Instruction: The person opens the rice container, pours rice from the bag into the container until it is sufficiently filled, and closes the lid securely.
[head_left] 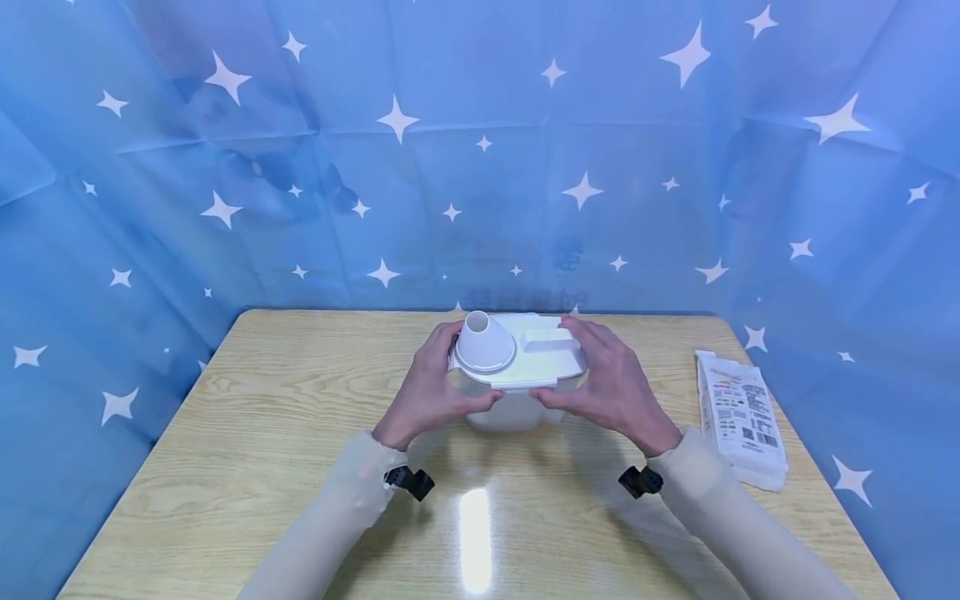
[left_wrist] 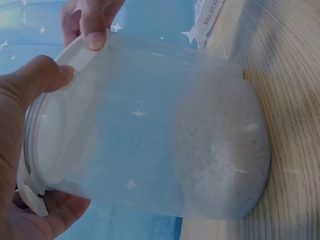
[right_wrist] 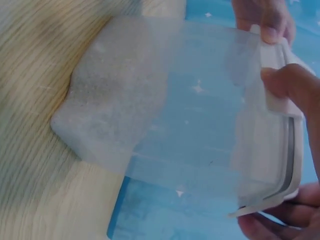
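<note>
A clear plastic storage container [left_wrist: 145,125] stands upright on the table, a pale grainy filling [left_wrist: 222,145] in its lower part. Its white lid [head_left: 551,367] has a cone-shaped piece [head_left: 483,343] on the left and a recess on the right. My left hand [head_left: 433,385] grips the lid's left end, thumb on the near edge and fingers around the far side. The right hand [head_left: 611,379] holds the opposite end the same way. Both thumbs press near a white flap [right_wrist: 275,97] on the lid's near edge; another flap [left_wrist: 32,200] on the far side angles outward.
A white printed bag [head_left: 742,417] lies on the right side of the wooden table [head_left: 300,417]. Blue star-patterned cloth [head_left: 480,167] hangs behind the table and along both sides. The container stands near the table's back edge.
</note>
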